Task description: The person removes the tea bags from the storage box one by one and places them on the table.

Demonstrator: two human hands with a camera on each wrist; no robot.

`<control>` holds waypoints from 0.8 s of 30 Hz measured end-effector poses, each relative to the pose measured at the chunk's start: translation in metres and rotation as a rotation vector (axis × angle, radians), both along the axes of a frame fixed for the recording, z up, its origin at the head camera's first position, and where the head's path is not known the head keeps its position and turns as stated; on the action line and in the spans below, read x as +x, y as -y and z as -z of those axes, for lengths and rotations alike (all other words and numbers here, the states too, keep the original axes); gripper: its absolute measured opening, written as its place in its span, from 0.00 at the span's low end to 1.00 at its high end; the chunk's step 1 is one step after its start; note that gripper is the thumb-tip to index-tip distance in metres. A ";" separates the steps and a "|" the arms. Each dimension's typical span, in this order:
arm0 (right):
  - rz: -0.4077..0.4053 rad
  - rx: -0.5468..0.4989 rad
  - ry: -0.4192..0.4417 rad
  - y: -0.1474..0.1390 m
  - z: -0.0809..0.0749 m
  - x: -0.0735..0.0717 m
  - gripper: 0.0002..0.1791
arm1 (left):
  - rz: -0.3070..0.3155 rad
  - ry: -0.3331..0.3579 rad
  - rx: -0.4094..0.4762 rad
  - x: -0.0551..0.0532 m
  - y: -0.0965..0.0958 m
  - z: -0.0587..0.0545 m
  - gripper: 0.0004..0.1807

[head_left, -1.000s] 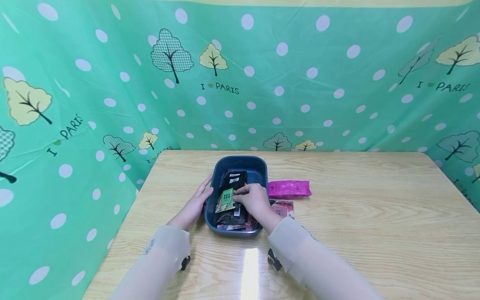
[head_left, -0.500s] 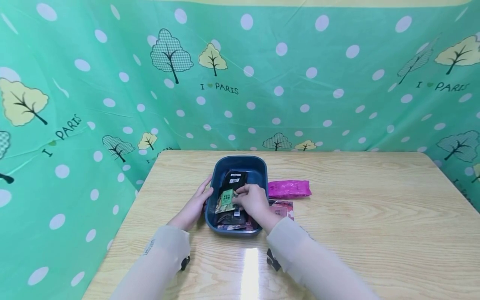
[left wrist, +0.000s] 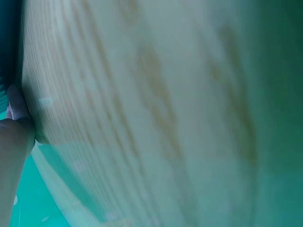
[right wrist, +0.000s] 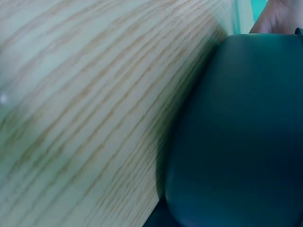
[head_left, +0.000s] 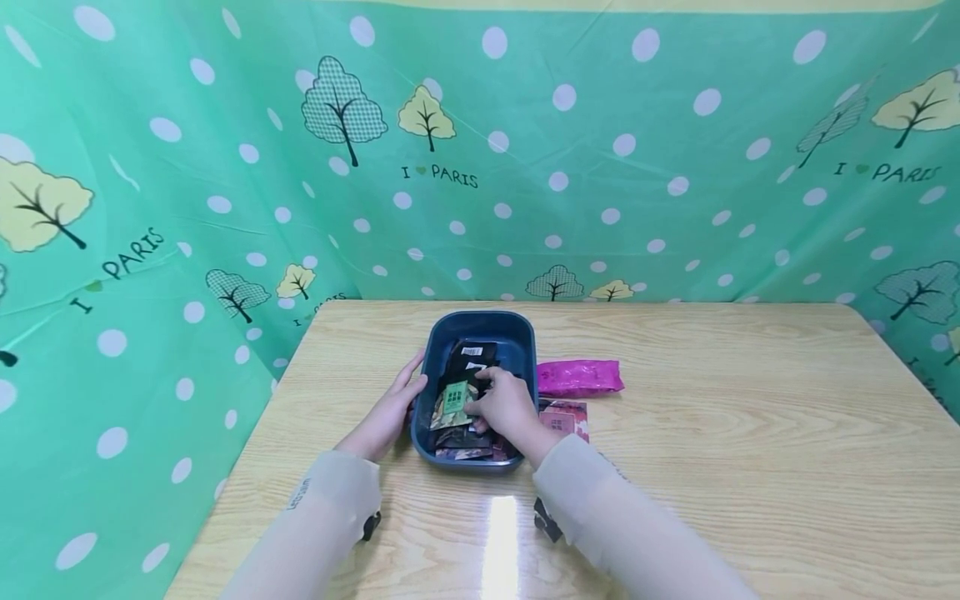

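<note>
A dark blue plastic bin (head_left: pixel 491 468) stands on the table with several packets inside. My left hand (head_left: pixel 386 417) rests against its left wall, thumb near the rim and fingers along the outside. Inside the bin, my right hand (head_left: pixel 510 408) pinches the right edge of a packet with a green label (head_left: pixel 454 398). Black packets (head_left: pixel 474 352) with white barcode labels lie behind it, and more dark packets show in front. My right palm and wrist hide part of the bin's right side. In the right wrist view, the bin's outer wall (right wrist: pixel 236 132) fills the right half.
Just right of the bin lie a shiny magenta packet (head_left: pixel 581 378) and a red patterned packet (head_left: pixel 570 414), partly covered by the right wrist. The wooden table (head_left: pixel 735 417) extends to the right. A green polka-dot cloth (head_left: pixel 600 183) hangs behind and at the left.
The right hand's fingers have shifted slightly at the green-labelled packet, which has moved a little. The black packets behind it have shifted slightly to the right. The left hand stays at the bin.
</note>
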State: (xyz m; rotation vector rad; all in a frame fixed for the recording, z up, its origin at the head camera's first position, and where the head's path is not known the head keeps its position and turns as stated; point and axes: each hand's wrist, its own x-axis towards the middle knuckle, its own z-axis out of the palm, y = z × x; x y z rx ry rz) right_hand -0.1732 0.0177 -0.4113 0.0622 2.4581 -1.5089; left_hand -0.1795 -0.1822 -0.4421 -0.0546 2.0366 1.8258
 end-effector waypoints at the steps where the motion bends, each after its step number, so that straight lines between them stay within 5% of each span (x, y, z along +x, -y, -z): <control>1: -0.005 0.005 0.009 0.000 -0.001 0.000 0.31 | 0.000 0.000 0.000 0.000 0.000 0.000 0.31; 16: -0.050 0.145 -0.039 0.002 -0.007 0.008 0.40 | 0.013 -0.010 -0.003 -0.001 0.000 0.000 0.30; 24: -0.033 0.105 -0.052 -0.002 -0.013 0.009 0.21 | 0.012 -0.011 0.003 0.000 0.000 0.001 0.30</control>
